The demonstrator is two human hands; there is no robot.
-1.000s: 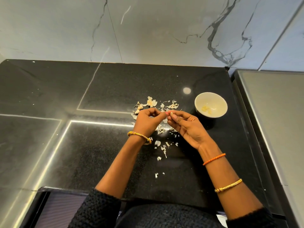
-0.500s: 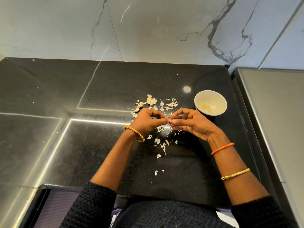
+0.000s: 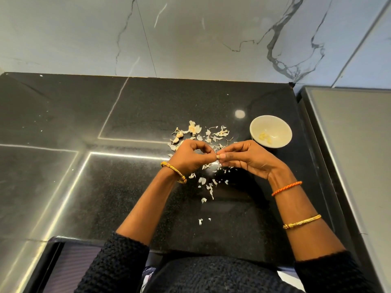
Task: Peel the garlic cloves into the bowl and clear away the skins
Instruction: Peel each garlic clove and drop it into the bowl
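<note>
A small garlic clove (image 3: 217,157) is pinched between the fingertips of my left hand (image 3: 191,158) and my right hand (image 3: 245,158), held just above the black counter (image 3: 127,187). Most of the clove is hidden by my fingers. To the right stands a white bowl (image 3: 281,132) with a few peeled cloves (image 3: 265,138) at its bottom. Papery skins (image 3: 219,133) lie scattered behind and below my hands. Two unpeeled cloves (image 3: 177,138) lie at the left edge of the skins.
A marble wall rises behind the counter. A grey steel surface (image 3: 355,155) borders the counter on the right. More skin flakes (image 3: 208,187) trail toward the counter's near edge.
My right hand turned so its fingers now curl over the clove from above, and both hands drew slightly closer to me.
</note>
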